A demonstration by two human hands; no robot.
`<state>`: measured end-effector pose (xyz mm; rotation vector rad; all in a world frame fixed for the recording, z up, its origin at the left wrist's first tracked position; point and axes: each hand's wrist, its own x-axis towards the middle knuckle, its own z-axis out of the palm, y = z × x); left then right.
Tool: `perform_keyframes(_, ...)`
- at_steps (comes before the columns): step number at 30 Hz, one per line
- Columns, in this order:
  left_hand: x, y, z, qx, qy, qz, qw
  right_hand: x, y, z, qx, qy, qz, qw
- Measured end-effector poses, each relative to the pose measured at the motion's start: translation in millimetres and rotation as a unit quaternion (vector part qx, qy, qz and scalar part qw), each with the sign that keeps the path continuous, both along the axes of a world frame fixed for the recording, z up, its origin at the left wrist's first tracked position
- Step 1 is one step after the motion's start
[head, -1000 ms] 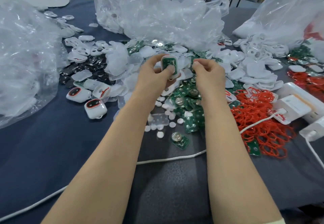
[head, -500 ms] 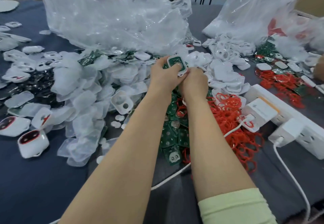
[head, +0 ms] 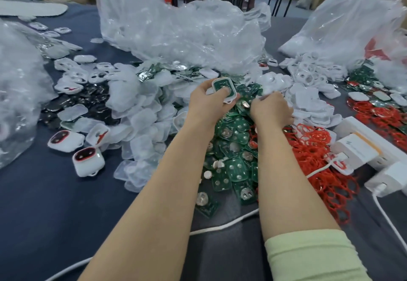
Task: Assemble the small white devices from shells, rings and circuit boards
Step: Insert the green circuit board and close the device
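Only a few finished devices (head: pixel 88 160) lie at left beside heaps of loose parts, while the left hand (head: pixel 209 102) grips a shell (head: pixel 229 101) with its board (head: pixel 223 86) seated and the right hand (head: pixel 272 110) sits curled in the shell pile (head: pixel 308 104), its grip unclear.

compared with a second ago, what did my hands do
The right hand left the shell and went down and right into the white shell pile; whether it grips one is hidden. The left hand still holds the shell with the green board, thumb on it.

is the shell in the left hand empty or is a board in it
In: a green circuit board sits inside the white shell that the left hand holds.
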<state>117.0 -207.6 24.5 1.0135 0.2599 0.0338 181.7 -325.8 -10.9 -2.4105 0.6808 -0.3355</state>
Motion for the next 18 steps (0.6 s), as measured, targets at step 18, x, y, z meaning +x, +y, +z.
perform_keyframes(18, -5, 7, -3, 0.001, 0.009, -0.009, 1.0, 1, 16, -1, -0.04, -0.026, 0.023, 0.999)
